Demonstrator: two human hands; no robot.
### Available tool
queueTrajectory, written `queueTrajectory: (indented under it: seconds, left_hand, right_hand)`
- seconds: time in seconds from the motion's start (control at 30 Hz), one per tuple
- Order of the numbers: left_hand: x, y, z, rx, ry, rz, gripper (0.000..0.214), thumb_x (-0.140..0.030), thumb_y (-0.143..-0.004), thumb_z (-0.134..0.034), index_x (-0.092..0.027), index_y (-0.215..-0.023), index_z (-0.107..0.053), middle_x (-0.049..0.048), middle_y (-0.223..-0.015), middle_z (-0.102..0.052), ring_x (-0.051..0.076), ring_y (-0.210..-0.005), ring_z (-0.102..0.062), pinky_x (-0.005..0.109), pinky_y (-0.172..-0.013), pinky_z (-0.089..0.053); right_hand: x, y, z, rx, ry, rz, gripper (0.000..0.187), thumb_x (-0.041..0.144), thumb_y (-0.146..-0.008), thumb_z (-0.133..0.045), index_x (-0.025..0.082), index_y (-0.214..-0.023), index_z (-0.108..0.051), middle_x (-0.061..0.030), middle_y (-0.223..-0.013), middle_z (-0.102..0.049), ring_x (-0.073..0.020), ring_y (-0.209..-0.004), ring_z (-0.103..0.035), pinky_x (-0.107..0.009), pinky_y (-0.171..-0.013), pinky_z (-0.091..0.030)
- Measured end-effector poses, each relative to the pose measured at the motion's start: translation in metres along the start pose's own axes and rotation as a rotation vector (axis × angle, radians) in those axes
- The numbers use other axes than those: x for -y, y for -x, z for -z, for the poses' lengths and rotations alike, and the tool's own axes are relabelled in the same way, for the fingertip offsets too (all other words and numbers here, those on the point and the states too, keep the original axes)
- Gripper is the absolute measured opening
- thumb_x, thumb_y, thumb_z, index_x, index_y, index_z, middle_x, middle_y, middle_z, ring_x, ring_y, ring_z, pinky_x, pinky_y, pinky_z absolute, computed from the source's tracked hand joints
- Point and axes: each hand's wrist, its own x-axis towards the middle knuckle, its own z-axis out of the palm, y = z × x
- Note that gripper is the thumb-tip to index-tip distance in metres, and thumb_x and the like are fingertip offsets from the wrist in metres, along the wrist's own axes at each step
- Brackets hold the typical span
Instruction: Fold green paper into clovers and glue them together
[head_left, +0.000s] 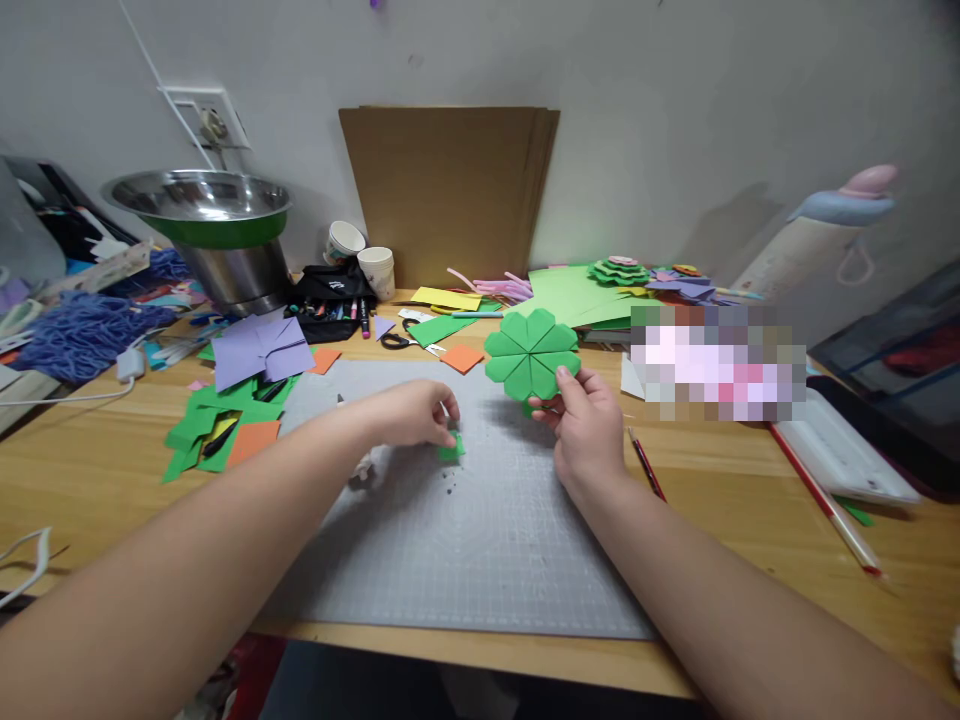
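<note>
My right hand (589,425) holds a green folded-paper flower (531,352) by its lower right edge, thumb on the front and fingers behind. Its several rounded petals meet at the centre, and it is raised above the grey cutting mat (495,560). My left hand (416,412) is over the mat with its fingers curled. Its thumb and fingertips are at a small green paper piece (452,450), which looks slightly blurred. A few dark crumbs lie just below that piece. Partly behind my left forearm, a small whitish object (363,468) sits on the mat.
Orange paper (462,358), scissors (397,342) and green scraps (225,410) lie around the mat. Purple sheets (261,350) and a metal bowl (196,195) stand left. A dark red pen (646,465) and a white case (847,445) lie right. Brown cardboard (450,190) leans on the wall.
</note>
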Motion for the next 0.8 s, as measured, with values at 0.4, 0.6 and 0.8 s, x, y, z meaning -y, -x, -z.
queueTrajectory:
  seconds: [0.4,0.6,0.8]
  left_hand:
    - [0.002,0.018,-0.008,-0.087,0.168,-0.035,0.009,-0.025,-0.063,-0.067,-0.021,-0.066,-0.059,-0.0026,-0.06,-0.06,0.014,-0.054,-0.051,0.023,-0.05,-0.033]
    - [0.012,0.048,-0.003,0.05,0.234,0.025,0.008,-0.024,-0.063,-0.067,-0.022,-0.065,-0.06,-0.0023,-0.058,-0.059,0.013,-0.049,-0.048,0.022,-0.046,-0.031]
    - [-0.005,0.072,-0.031,-0.324,0.401,0.034,0.023,-0.03,-0.064,-0.072,-0.022,-0.086,-0.07,0.004,-0.08,-0.064,0.013,-0.056,-0.051,0.023,-0.048,-0.035]
  right_hand:
    - [0.001,0.001,-0.001,0.0,0.005,-0.016,0.03,0.04,-0.07,-0.072,0.019,-0.084,-0.055,0.0029,-0.069,-0.066,-0.0116,-0.051,-0.064,-0.019,-0.041,-0.048]
    - [0.001,0.002,-0.003,0.017,0.02,-0.022,0.03,0.039,-0.072,-0.069,0.02,-0.09,-0.054,0.0002,-0.079,-0.069,-0.0136,-0.055,-0.068,-0.019,-0.04,-0.05]
    - [0.001,0.01,-0.005,0.147,0.113,0.079,0.03,0.038,-0.075,-0.068,0.02,-0.094,-0.053,-0.0004,-0.088,-0.066,-0.014,-0.062,-0.069,-0.023,-0.047,-0.053]
